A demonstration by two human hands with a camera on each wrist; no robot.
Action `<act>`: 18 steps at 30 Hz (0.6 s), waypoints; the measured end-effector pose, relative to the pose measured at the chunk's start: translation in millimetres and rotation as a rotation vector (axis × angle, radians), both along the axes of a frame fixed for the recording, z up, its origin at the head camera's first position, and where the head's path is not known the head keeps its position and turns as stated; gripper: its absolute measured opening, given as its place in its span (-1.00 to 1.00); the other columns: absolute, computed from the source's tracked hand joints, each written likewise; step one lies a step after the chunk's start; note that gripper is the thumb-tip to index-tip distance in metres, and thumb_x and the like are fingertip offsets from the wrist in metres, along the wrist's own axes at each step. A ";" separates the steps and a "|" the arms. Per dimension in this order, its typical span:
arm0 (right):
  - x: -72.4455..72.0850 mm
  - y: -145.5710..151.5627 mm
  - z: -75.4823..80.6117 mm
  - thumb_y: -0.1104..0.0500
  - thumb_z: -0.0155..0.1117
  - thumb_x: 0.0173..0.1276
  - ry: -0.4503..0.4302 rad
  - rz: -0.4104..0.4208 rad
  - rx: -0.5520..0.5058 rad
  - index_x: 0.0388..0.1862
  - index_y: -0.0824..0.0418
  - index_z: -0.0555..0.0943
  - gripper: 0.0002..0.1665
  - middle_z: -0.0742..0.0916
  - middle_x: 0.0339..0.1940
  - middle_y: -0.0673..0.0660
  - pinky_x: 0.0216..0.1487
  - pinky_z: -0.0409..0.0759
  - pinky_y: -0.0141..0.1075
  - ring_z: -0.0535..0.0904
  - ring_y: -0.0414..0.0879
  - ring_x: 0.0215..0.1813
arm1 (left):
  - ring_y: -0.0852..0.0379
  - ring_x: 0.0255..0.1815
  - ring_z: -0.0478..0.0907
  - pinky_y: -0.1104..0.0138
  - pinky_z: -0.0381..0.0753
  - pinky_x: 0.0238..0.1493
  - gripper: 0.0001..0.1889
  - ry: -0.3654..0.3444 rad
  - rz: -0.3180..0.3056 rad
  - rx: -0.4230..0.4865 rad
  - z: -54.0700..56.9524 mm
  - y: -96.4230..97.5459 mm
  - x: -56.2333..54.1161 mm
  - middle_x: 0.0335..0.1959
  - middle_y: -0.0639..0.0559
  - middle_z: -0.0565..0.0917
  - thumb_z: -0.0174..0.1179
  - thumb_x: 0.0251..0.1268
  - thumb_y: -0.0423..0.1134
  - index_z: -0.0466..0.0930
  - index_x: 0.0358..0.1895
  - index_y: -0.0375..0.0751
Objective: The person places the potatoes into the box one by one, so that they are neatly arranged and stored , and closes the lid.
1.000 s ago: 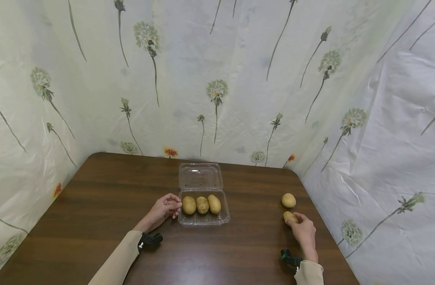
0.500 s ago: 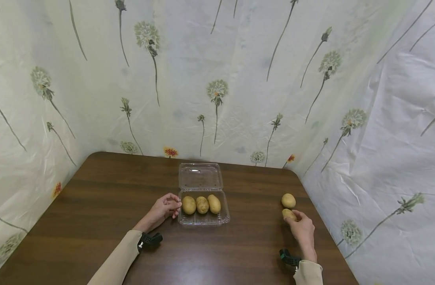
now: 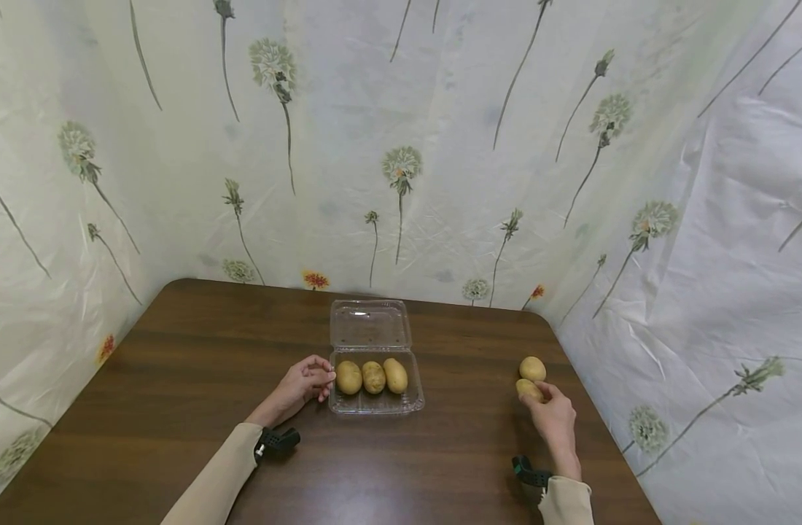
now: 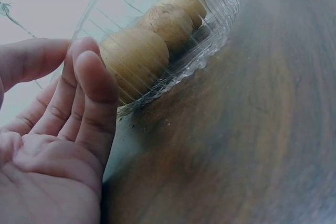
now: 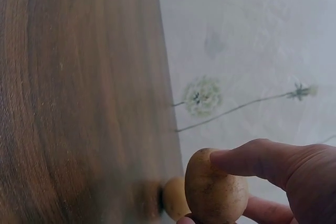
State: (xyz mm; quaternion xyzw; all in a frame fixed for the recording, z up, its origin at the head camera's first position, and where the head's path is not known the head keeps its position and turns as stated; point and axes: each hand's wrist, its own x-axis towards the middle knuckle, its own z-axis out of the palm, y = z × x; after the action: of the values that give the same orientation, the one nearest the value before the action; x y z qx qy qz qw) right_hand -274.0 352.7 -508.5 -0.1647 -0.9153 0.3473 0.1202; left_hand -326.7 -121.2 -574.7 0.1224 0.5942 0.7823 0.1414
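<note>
Nearest, wearing pale sleeves (image 3: 213, 477) on both arms, with dark wrist devices (image 3: 279, 441) strapped on below the hands. Working with the two hands well apart from each other. Gripping a small tan potato (image 3: 528, 390) in the right hand (image 3: 554, 415), with thumb on one side and fingers on the other, toward the right edge of the dark brown tabletop (image 3: 466, 379). Cannot tell from these angles about any contact between that potato and the tabletop. Pinching the left side of a clear plastic container (image 3: 375, 409) between thumb and fingertips of the left hand (image 3: 302, 384), near the middle of the tabletop. Can see three potatoes (image 3: 374, 378) standing in a row, left to right, inside the container. Can also see a loose potato (image 3: 533, 368) just behind the gripped one, with too much overlap to tell touching from a narrow gap. Farther off, can make out the container's lid (image 3: 370, 326), folded back from the far side. Beyond the tabletop's rounded far corners, shows a pale cloth (image 3: 348, 182) printed with dandelions and a few red-orange flowers, hung behind and along both sides.
</note>
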 end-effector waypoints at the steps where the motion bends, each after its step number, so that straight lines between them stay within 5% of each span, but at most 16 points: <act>1: -0.3 -0.5 0.5 0.03 0.32 0.28 -0.005 0.003 -0.001 0.25 0.30 0.46 -0.37 0.58 0.19 0.42 0.13 0.40 0.16 0.44 0.37 0.20 | 0.18 -0.52 0.49 0.41 0.53 -0.49 -0.82 0.002 -0.001 0.001 -0.2 -0.2 -0.2 -0.47 -0.01 0.58 0.16 0.35 -0.34 0.37 -0.12 -0.29; 18: -11.1 -22.4 10.0 0.03 0.33 0.26 0.029 0.047 0.010 0.22 0.30 0.49 -0.39 0.62 0.15 0.39 0.06 0.45 0.13 0.50 0.34 0.14 | 0.18 -0.50 0.49 0.41 0.52 -0.49 -0.79 0.016 -0.014 0.000 -0.2 -0.4 -1.0 -0.44 -0.01 0.57 0.15 0.37 -0.32 0.34 -0.09 -0.33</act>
State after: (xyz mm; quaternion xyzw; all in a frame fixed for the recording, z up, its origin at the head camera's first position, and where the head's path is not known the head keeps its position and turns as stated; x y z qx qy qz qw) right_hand -285.1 330.3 -498.5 -0.1373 -0.9188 0.3480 0.1261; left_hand -327.8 -121.5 -575.0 0.1327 0.5943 0.7803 0.1423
